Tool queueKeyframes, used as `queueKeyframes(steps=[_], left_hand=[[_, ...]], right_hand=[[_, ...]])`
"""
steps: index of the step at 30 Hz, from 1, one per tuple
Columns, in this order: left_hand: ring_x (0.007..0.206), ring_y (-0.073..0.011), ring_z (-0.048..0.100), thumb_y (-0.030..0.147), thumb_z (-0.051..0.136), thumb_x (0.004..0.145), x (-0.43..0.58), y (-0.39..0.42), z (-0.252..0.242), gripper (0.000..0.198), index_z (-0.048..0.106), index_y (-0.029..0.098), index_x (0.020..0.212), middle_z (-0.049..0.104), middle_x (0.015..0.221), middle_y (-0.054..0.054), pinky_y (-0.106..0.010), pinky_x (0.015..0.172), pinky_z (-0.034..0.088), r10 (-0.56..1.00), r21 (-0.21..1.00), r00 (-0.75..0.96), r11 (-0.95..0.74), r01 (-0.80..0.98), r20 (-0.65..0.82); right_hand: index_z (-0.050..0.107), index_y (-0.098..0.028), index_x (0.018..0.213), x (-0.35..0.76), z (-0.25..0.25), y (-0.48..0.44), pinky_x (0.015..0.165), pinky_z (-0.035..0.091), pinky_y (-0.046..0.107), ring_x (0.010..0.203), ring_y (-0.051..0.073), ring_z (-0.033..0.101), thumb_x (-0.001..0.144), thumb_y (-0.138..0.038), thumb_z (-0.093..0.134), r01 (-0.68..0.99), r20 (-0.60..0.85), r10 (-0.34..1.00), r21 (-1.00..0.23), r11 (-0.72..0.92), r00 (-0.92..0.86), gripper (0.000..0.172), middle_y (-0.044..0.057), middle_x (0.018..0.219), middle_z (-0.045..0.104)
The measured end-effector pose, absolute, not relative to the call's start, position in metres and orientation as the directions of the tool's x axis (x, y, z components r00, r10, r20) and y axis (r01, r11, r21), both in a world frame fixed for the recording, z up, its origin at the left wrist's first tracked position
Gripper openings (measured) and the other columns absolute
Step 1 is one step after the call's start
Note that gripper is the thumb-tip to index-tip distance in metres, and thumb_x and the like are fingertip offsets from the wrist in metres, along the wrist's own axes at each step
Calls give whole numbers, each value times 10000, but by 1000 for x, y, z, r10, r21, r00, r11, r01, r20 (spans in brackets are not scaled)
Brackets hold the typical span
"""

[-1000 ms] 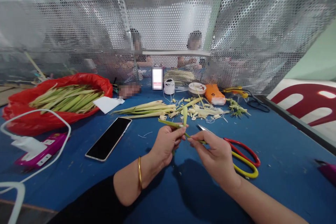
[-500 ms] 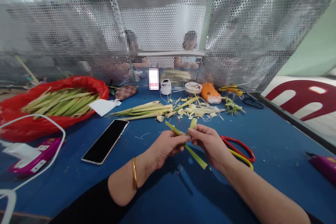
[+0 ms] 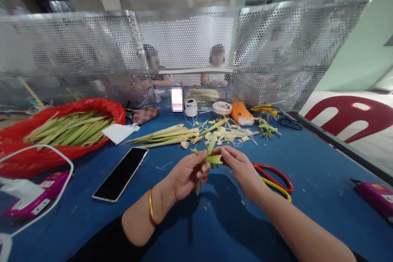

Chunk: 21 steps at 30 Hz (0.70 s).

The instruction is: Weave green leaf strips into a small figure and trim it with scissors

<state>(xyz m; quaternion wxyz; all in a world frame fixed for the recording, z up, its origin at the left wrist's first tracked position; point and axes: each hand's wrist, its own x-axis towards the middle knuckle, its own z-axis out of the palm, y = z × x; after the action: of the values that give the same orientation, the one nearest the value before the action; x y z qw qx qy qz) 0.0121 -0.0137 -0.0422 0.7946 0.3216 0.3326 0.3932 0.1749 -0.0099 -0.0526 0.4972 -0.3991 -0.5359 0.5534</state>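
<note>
Green and glossy, a narrow leaf strip is folded into a small angular knot above the blue table cover, to the right of the black phone. The left hand is curled round the strip's lower stem, thumb and fingers clamped on it, so that one flat end hangs below the fist and another sticks up. A thin gold bangle circles that wrist. The right hand meets it from the side farther from the phone, thumb and forefinger pinched together on the folded tip, the other fingers tucked loosely beneath.

Right of the phone and partly hidden behind the right hand lie scissors with looped red and yellow handles. Beyond the phone, a loose bundle of pale, tapering leaves lies flat, and to the right of that a litter of short cut scraps. Left of the phone, a crumpled red plastic bag holds many long green strips. A white spool of thread and a checkered pouch sit farther back from the phone, close to a perforated metal screen with round holes in shiny sheet.
</note>
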Motion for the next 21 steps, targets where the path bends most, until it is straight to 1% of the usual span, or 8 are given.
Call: queueKeyframes(steps=[2, 4, 9, 11, 14, 17, 19, 21], left_hand=[[387, -18, 295, 374, 650, 830, 11, -11, -43, 284, 582, 123, 718, 401, 504, 70, -157, 415, 278, 814, 689, 510, 539, -485, -278], [375, -14, 296, 367, 606, 868, 9, -9, -44, 282, 583, 113, 748, 380, 503, 75, -149, 401, 272, 784, 614, 540, 597, -517, -306], [343, -24, 340, 368, 493, 931, 6, -11, -44, 305, 622, 96, 879, 481, 542, 44, -162, 371, 297, 708, 505, 618, 693, -515, -342], [342, -25, 368, 327, 477, 942, 6, -12, -43, 278, 627, 98, 895, 522, 560, 29, -152, 364, 302, 706, 494, 614, 697, -519, -352], [322, -16, 354, 250, 474, 945, 7, -13, -41, 219, 628, 104, 891, 502, 525, 48, -137, 357, 294, 748, 502, 551, 661, -558, -371], [283, -19, 302, 242, 439, 959, 9, -12, -39, 268, 601, 114, 787, 443, 461, 70, -147, 342, 294, 772, 519, 495, 635, -572, -399], [273, -24, 301, 247, 412, 969, 10, -11, -38, 319, 559, 131, 710, 426, 432, 70, -142, 336, 299, 764, 518, 462, 645, -562, -450], [274, -27, 321, 249, 397, 974, 11, -10, -37, 326, 550, 136, 709, 434, 421, 67, -131, 332, 303, 756, 512, 436, 653, -558, -489]], right_hand=[[623, -186, 794, 174, -52, -11, 749, 455, 295, 766, 160, 597, 824, -444, 593, -59, 129, 952, -991, 117, -278, 260, 6, 763, 645], [597, -186, 768, 172, -54, -13, 694, 464, 295, 702, 154, 590, 809, -384, 614, -6, 135, 932, -990, 142, -335, 203, -8, 706, 619], [543, -196, 670, 173, -55, -15, 619, 448, 279, 623, 145, 544, 822, -283, 571, 123, 154, 931, -971, 204, -330, 177, -24, 615, 556], [546, -200, 659, 176, -53, -15, 602, 414, 271, 628, 150, 525, 836, -236, 540, 268, 253, 913, -900, 343, -319, 181, -9, 631, 567], [557, -207, 679, 179, -50, -17, 583, 364, 265, 631, 154, 505, 865, -201, 504, 462, 435, 836, -698, 547, -334, 193, 9, 667, 578], [540, -211, 686, 179, -52, -18, 574, 345, 261, 632, 158, 514, 892, -205, 488, 548, 484, 800, -585, 597, -355, 212, 15, 672, 579], [534, -213, 694, 178, -56, -18, 569, 343, 258, 629, 158, 523, 892, -193, 492, 576, 469, 803, -563, 593, -367, 203, 15, 677, 589], [539, -213, 707, 177, -59, -17, 564, 346, 255, 622, 157, 529, 890, -189, 499, 588, 454, 808, -556, 587, -377, 189, 15, 686, 601]])
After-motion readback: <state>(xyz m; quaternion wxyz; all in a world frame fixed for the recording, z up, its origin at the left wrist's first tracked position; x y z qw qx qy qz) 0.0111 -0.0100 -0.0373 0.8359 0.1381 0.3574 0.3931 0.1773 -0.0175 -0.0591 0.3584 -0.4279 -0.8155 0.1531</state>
